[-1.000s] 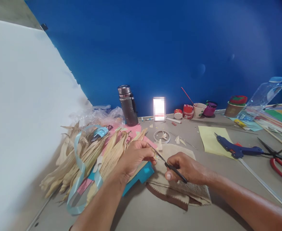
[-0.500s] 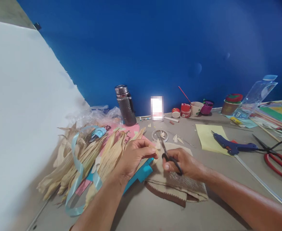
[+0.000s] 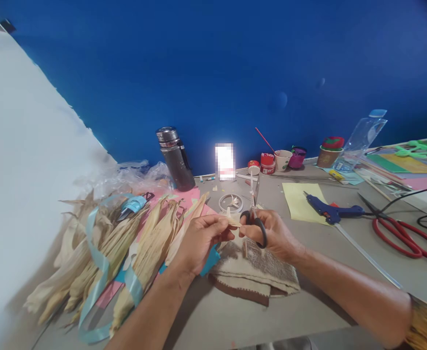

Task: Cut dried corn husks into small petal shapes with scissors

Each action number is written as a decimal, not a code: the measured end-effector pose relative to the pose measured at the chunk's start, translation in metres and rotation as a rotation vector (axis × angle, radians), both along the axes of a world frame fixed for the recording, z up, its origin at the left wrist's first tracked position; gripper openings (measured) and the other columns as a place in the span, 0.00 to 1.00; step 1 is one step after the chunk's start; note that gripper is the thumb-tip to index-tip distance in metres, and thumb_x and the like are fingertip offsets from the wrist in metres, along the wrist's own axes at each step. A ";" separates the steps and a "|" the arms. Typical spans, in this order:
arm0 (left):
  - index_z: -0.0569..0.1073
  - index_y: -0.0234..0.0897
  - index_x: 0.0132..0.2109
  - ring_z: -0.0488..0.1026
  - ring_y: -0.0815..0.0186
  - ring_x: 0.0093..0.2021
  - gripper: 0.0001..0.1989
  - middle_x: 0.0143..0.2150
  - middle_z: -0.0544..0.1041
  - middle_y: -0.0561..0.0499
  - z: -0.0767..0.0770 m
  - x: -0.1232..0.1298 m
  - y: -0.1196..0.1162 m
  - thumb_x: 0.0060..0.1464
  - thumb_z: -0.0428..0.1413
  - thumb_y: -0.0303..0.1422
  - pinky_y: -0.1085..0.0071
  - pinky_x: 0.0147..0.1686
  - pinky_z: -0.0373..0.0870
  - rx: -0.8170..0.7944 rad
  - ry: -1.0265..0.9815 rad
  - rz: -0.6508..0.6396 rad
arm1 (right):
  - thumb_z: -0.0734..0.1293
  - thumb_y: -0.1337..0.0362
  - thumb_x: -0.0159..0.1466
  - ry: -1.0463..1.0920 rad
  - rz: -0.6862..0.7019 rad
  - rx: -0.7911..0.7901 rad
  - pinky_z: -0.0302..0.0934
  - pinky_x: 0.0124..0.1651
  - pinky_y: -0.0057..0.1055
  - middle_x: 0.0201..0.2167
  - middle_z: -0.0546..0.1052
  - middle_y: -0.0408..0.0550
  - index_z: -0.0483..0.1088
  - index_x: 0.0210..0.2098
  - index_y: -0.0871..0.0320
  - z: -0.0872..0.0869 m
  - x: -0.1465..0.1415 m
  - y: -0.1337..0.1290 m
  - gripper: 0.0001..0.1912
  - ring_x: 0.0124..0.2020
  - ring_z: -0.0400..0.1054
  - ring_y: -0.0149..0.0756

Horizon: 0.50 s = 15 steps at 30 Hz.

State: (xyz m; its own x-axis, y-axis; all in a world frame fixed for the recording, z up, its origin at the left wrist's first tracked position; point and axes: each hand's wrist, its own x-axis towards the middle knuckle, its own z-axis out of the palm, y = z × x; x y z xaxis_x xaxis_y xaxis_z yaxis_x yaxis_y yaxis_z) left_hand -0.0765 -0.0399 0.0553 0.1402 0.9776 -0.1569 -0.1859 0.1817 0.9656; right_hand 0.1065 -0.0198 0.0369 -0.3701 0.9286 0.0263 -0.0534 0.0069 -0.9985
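Observation:
My left hand [image 3: 208,238] pinches a small piece of pale corn husk [image 3: 233,221] between thumb and fingers. Black-handled scissors [image 3: 259,226] hang on the fingers of my right hand [image 3: 272,233], blades pointing up and away. The tips of my right thumb and finger are close to the husk piece; whether they touch it I cannot tell. Below both hands lies a folded beige and brown cloth [image 3: 257,277]. Just beyond them a roll of tape [image 3: 221,204] lies flat with a small husk flower [image 3: 233,201] inside its ring.
Dried corn husks [image 3: 148,243] and a light blue ribbon [image 3: 89,272] cover the left. A dark thermos [image 3: 177,165] stands behind. Paint jars [image 3: 267,164] line the wall. On the right lie a blue glue gun [image 3: 333,211], red-handled scissors [image 3: 399,238] and a tilted plastic bottle [image 3: 359,141].
My hands have come closer together at the husk piece. The scissors have turned upright in my right hand. The whole view has shifted to the right.

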 end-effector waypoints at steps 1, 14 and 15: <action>0.82 0.31 0.33 0.74 0.67 0.30 0.11 0.32 0.79 0.45 0.000 0.000 0.000 0.46 0.65 0.36 0.69 0.37 0.72 -0.004 0.004 -0.001 | 0.70 0.58 0.51 -0.006 -0.017 0.005 0.47 0.22 0.25 0.20 0.70 0.41 0.70 0.28 0.61 0.001 0.001 0.001 0.12 0.20 0.53 0.25; 0.79 0.34 0.43 0.67 0.72 0.21 0.16 0.37 0.79 0.48 -0.015 0.011 0.012 0.44 0.61 0.30 0.74 0.22 0.62 0.150 0.461 -0.006 | 0.70 0.59 0.47 0.089 -0.141 -0.024 0.44 0.25 0.28 0.17 0.70 0.42 0.70 0.22 0.61 0.000 0.010 0.021 0.10 0.20 0.53 0.26; 0.78 0.35 0.44 0.67 0.72 0.21 0.17 0.39 0.78 0.48 -0.015 0.011 0.012 0.44 0.60 0.30 0.74 0.22 0.62 0.185 0.502 0.007 | 0.70 0.59 0.47 0.087 -0.134 -0.027 0.44 0.25 0.28 0.17 0.70 0.42 0.70 0.22 0.61 0.000 0.010 0.021 0.10 0.20 0.53 0.26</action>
State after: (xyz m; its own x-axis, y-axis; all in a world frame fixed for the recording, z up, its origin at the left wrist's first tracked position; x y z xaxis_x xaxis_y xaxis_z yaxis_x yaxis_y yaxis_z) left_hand -0.0653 -0.0281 0.0402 0.0859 0.9959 -0.0281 0.3063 0.0005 0.9519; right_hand 0.1169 0.0013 0.0370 -0.2408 0.9702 0.0268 -0.1403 -0.0075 -0.9901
